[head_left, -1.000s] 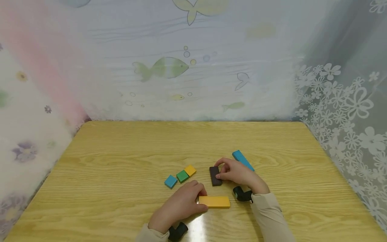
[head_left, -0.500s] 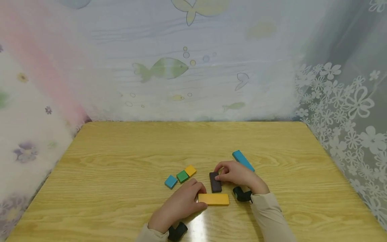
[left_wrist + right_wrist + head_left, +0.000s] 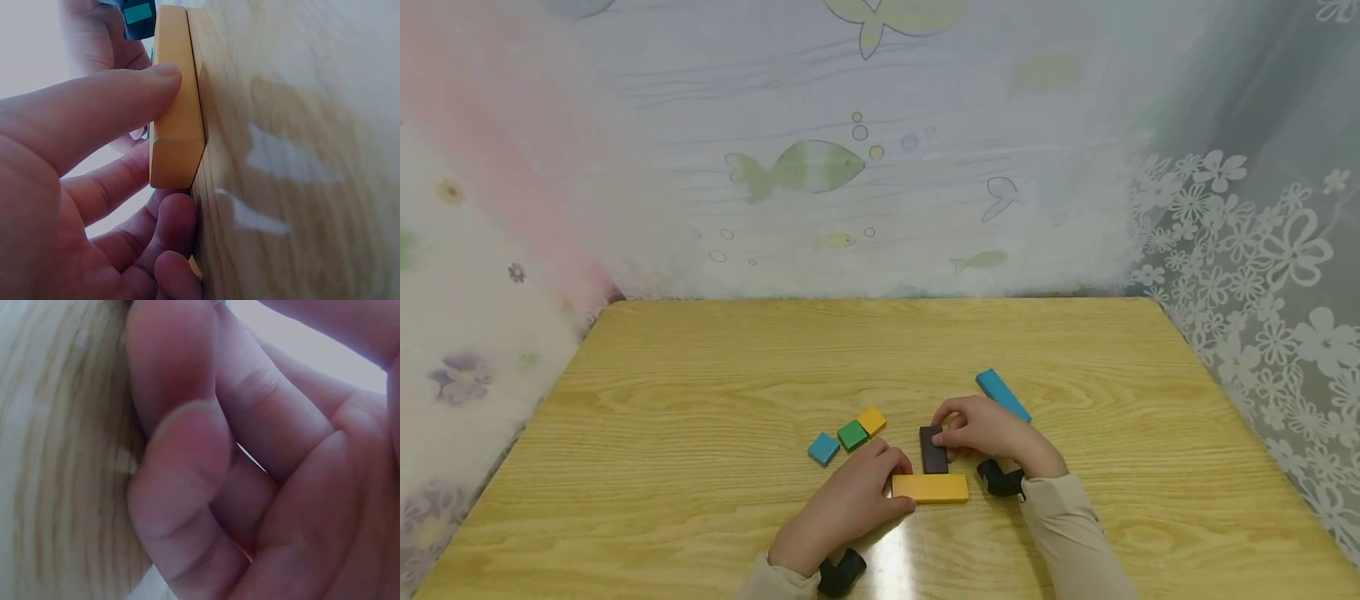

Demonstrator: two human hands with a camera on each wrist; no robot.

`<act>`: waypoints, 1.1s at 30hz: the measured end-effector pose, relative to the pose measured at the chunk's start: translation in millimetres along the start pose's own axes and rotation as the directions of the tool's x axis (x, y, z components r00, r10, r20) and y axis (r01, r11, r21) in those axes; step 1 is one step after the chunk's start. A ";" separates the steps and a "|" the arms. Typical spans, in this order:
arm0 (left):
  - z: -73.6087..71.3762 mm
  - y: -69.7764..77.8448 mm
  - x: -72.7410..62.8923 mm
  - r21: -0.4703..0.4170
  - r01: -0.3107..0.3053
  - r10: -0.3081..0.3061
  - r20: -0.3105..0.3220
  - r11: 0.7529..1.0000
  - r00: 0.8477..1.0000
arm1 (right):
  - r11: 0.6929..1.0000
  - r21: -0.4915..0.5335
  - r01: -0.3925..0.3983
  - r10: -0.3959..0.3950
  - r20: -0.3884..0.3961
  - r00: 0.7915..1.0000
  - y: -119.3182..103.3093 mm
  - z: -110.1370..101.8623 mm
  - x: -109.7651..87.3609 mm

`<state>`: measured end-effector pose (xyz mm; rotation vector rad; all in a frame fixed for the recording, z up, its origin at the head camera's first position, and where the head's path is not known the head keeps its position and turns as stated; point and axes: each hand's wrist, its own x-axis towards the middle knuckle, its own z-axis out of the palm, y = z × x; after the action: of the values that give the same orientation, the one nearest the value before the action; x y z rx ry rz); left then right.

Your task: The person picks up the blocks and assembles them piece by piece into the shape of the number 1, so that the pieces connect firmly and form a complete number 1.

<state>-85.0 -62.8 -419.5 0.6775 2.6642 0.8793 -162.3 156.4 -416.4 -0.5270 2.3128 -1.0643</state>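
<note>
On the wooden table, my left hand (image 3: 850, 502) pinches the left end of a long yellow block (image 3: 938, 489), which lies flat and crosswise. The left wrist view shows the thumb pressed along one long side of that yellow block (image 3: 178, 106), with fingers on the opposite side. My right hand (image 3: 992, 435) grips a dark brown block (image 3: 934, 458) from its right side, the thumb over its top. The brown block's near end meets the yellow block's far side, forming an upside-down T. Curled fingers (image 3: 181, 469) fill the right wrist view and hide the brown block there.
Left of the brown block, a small green block (image 3: 852, 436) touches a small yellow block (image 3: 872, 421) at one side, with a small blue block (image 3: 823, 449) close by. A long blue block (image 3: 1004, 396) lies slanted behind my right hand. Patterned curtains surround the table (image 3: 662, 467).
The brown block has slid toward me while the long yellow block has shifted slightly away from me. The gap between them has closed. Both hands keep their holds; the other blocks have stayed put.
</note>
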 end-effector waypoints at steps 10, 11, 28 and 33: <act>2.1 -2.4 -0.1 0.007 -0.021 0.021 -0.017 1.000 1.000 | 1.000 -0.010 0.025 -0.025 0.021 0.999 -1.5 2.5 2.7; 2.2 -2.3 0.1 0.010 -0.022 0.022 -0.017 1.000 1.000 | 0.999 -0.014 0.029 -0.029 0.024 0.999 -1.6 2.4 2.9; 0.8 -1.0 1.2 0.027 -0.022 0.022 -0.001 0.999 1.000 | 0.997 -0.044 0.067 -0.065 0.039 0.997 -2.7 0.1 0.4; 0.1 -0.1 1.0 0.030 -0.024 0.024 0.000 0.999 1.000 | 0.996 -0.029 0.085 -0.084 0.036 0.996 -1.5 -1.0 -1.0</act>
<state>-85.8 -62.3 -419.8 0.7174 2.6800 0.8472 -161.9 156.6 -414.4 -0.6554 2.2973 -1.0517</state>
